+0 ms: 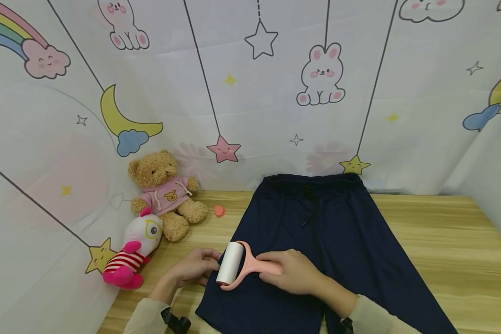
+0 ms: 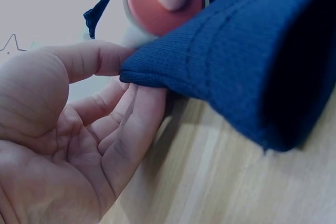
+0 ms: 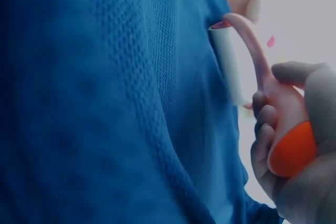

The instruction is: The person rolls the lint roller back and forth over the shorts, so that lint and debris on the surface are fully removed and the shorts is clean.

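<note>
Navy drawstring shorts (image 1: 284, 222) lie spread over the wooden table, waistband toward the back wall. My right hand (image 1: 294, 271) grips the pink handle of a lint roller (image 1: 230, 263); its white roll rests on the left leg of the shorts. In the right wrist view, fingers (image 3: 265, 135) wrap round the handle, which has an orange end. At the left edge of that leg, my left hand (image 1: 196, 266) pinches the fabric between thumb and fingers. The left wrist view shows the pinched cloth (image 2: 157, 61) lifted slightly off the table, with the roller's end right above it.
To the left sit a teddy bear (image 1: 160, 185) in a pink sweater and a pink-and-white striped plush toy (image 1: 133, 253). A small coral heart-shaped piece (image 1: 219, 211) lies on the table (image 1: 451, 241). A printed curtain (image 1: 271, 106) hangs behind.
</note>
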Demonstrator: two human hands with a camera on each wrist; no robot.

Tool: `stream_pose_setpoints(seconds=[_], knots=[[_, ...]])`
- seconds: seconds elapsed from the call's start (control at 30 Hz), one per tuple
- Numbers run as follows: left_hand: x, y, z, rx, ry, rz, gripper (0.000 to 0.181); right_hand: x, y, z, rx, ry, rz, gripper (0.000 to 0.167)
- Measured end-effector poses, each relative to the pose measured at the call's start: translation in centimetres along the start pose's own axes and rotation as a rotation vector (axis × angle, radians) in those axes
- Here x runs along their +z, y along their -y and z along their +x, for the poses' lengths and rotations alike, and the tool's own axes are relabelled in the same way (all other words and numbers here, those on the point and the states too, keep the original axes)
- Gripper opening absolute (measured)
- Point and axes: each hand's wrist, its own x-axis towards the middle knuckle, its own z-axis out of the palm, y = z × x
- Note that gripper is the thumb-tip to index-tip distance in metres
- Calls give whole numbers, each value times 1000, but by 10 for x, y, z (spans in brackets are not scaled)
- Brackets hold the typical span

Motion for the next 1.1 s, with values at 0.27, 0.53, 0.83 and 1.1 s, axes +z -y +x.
stream_pose_setpoints(seconds=[0.27,0.53,0.83,1.1], knots=[[0,0,-1,4,-14,14,37,1,4,2,9,9,-7,35],[-1,3,2,5,-11,15,37,0,6,0,23,11,-5,35],[-1,3,1,11,-10,18,38,-7,4,5,0,-21,-14,35],[-1,2,1,-1,-2,0,35,-25,-7,18,13,-75,-45,37]])
